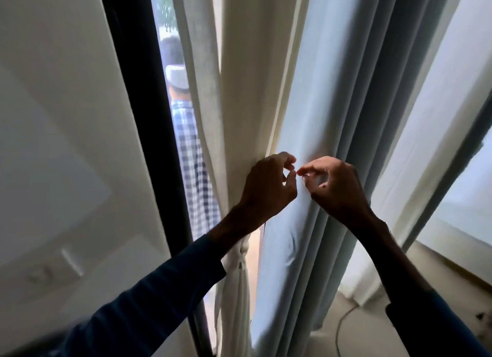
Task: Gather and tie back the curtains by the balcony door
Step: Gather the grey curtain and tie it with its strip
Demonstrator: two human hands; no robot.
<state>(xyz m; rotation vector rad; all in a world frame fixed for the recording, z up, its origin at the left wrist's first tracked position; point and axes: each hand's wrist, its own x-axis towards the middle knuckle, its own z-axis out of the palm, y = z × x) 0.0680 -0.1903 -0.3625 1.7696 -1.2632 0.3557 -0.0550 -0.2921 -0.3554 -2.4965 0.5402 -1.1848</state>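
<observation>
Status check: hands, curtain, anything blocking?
Left grip and right grip pinched tip to tip, contents too fine to see. Blue curtain hangs loose, untied. White sheer knotted below. Nothing blocking.

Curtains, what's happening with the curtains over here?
A person's left hand and right hand meet fingertip to fingertip in front of the blue-grey curtain, apparently pinching something thin, too small to make out. The cream curtain hangs just left of it. Lower down, a white curtain is already knotted.

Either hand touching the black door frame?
No, the left hand and right hand are both in front of the blue-grey curtain, right of the black door frame.
</observation>
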